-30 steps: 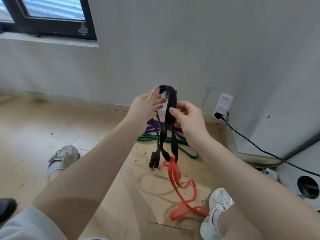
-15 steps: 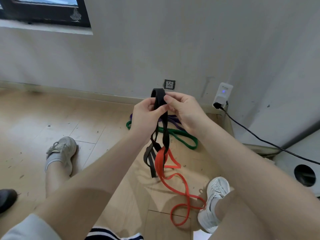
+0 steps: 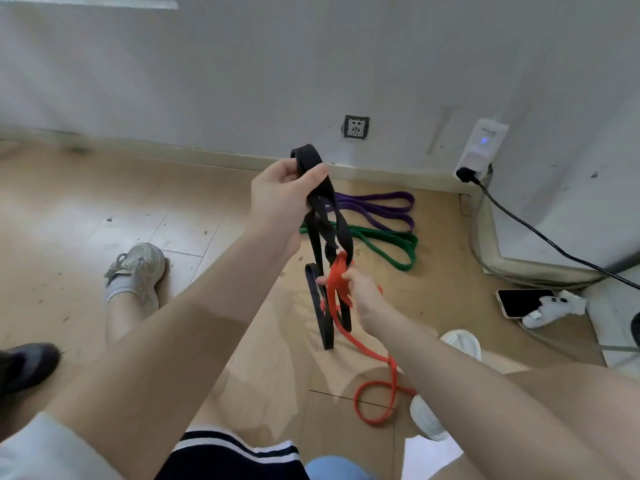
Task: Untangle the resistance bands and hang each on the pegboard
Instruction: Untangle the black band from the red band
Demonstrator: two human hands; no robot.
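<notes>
Black band, orange band, purple band, green band.

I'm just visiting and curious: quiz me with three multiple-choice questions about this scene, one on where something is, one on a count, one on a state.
1. Where does the green band lie?
A. On the floor by the wall
B. Over a chair
C. On a peg

2. How many bands show in all?
A. Two
B. Four
C. Six

3. What state is the black band in?
A. Hung up
B. Folded flat on the floor
C. Held up, looped with the orange band

Answers: 1 A, it rests on the floor beside the purple band. 2 B: black, orange, purple, green. 3 C, the left hand lifts it while the right hand pinches the orange.
</notes>
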